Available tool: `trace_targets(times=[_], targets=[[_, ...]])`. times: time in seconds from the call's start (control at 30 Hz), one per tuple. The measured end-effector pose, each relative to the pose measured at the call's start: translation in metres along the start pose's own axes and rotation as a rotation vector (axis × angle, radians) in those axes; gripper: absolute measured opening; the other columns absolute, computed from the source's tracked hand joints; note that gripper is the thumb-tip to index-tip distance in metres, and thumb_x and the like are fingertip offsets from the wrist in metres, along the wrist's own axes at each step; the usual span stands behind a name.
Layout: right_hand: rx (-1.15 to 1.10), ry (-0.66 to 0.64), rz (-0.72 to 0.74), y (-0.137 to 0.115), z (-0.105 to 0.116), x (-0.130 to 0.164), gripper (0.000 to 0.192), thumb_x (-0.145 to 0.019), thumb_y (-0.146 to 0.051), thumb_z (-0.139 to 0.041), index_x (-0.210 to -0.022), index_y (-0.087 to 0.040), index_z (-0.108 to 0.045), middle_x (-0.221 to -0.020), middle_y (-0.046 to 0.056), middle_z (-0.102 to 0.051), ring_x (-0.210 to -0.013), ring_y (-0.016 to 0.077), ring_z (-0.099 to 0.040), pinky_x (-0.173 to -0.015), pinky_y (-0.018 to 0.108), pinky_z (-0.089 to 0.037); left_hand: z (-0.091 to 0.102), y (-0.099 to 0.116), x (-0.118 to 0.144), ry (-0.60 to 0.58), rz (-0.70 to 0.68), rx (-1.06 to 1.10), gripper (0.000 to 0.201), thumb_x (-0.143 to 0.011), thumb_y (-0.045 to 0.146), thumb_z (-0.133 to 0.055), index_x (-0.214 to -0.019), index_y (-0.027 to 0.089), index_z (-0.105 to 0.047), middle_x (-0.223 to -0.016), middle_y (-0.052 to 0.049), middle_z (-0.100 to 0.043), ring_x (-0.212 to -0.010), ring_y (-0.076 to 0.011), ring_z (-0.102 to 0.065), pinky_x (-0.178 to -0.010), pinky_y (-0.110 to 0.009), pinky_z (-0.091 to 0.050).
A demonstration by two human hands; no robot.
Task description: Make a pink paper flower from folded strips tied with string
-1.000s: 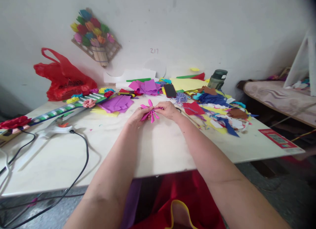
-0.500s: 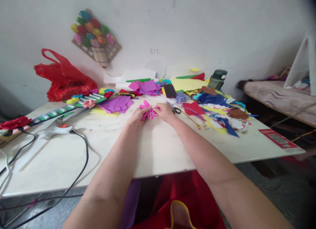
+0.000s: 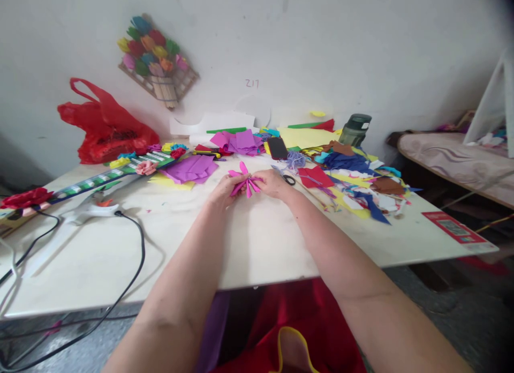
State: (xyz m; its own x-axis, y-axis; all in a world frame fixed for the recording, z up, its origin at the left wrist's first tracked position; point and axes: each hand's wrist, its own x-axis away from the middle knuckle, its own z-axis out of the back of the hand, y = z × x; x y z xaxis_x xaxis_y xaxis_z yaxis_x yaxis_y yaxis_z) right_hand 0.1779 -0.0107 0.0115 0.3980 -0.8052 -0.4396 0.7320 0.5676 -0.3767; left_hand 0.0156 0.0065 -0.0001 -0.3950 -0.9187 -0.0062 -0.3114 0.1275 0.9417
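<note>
A bright pink paper flower (image 3: 248, 186) with several narrow, folded petals is held over the middle of the table. My left hand (image 3: 227, 189) pinches its left side, the fingers closed on the petals. On the other side, my right hand (image 3: 272, 183) grips the right petals between thumb and fingers. Parts of the flower are covered by my fingers. Just right of my right hand lie scissors (image 3: 289, 180) with black handles. A stack of purple paper sheets (image 3: 193, 169) lies to the left, beyond my left hand.
Colourful paper scraps (image 3: 357, 174) cover the table's right side, with a bottle (image 3: 355, 129) behind them. A phone (image 3: 277, 148) and yarn (image 3: 295, 159) lie farther back. At left are a red plastic bag (image 3: 108, 129), a flower-decorated strip (image 3: 92, 183) and a black cable (image 3: 142, 244).
My fingers have shifted slightly on the pink flower, and its petals look more spread, with one standing up higher. Both hands still hold it. The whole view has moved very slightly.
</note>
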Motion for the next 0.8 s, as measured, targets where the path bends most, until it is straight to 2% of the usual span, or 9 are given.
trace_targets(times=[0.13,0.4,0.57,0.8], targets=[[0.165,-0.017,-0.049,-0.004,0.003,0.001,0.025,-0.079,-0.024,-0.045,-0.074,-0.017,-0.068,-0.063,0.003,-0.063,-0.056,0.0120,-0.047,-0.054,0.024,-0.026,-0.001,0.000,0.001,0.003,-0.002,-0.018,0.022,-0.059,0.023,-0.074,-0.057,0.010,-0.057,-0.047,0.000,-0.052,-0.041,-0.0059,-0.046,-0.043,-0.020,-0.037],[0.358,-0.004,-0.107,-0.017,0.003,0.001,0.028,-0.080,-0.025,-0.044,-0.077,-0.020,-0.071,-0.071,0.006,-0.068,-0.064,0.0157,-0.055,-0.055,0.026,-0.026,0.001,-0.003,-0.002,-0.029,-0.008,-0.037,0.024,-0.058,0.024,-0.075,-0.059,0.009,-0.056,-0.048,0.001,-0.051,-0.042,-0.0061,-0.047,-0.044,-0.019,-0.037],[0.290,0.012,-0.104,-0.011,-0.001,0.001,0.028,-0.080,-0.025,-0.043,-0.082,-0.021,-0.070,-0.072,0.005,-0.068,-0.063,0.0147,-0.055,-0.055,0.025,-0.027,0.003,-0.005,-0.004,-0.002,-0.023,-0.049,0.026,-0.058,0.026,-0.076,-0.059,0.010,-0.056,-0.048,0.001,-0.050,-0.042,-0.0058,-0.045,-0.043,-0.019,-0.036],[0.076,0.042,-0.111,-0.002,0.004,0.002,0.023,-0.079,-0.031,-0.050,-0.083,-0.019,-0.070,-0.069,0.002,-0.067,-0.060,0.0112,-0.053,-0.056,0.021,-0.032,0.001,-0.001,-0.001,0.009,-0.014,-0.033,0.027,-0.058,0.028,-0.076,-0.057,0.011,-0.055,-0.047,0.001,-0.050,-0.041,-0.0054,-0.044,-0.043,-0.019,-0.035]])
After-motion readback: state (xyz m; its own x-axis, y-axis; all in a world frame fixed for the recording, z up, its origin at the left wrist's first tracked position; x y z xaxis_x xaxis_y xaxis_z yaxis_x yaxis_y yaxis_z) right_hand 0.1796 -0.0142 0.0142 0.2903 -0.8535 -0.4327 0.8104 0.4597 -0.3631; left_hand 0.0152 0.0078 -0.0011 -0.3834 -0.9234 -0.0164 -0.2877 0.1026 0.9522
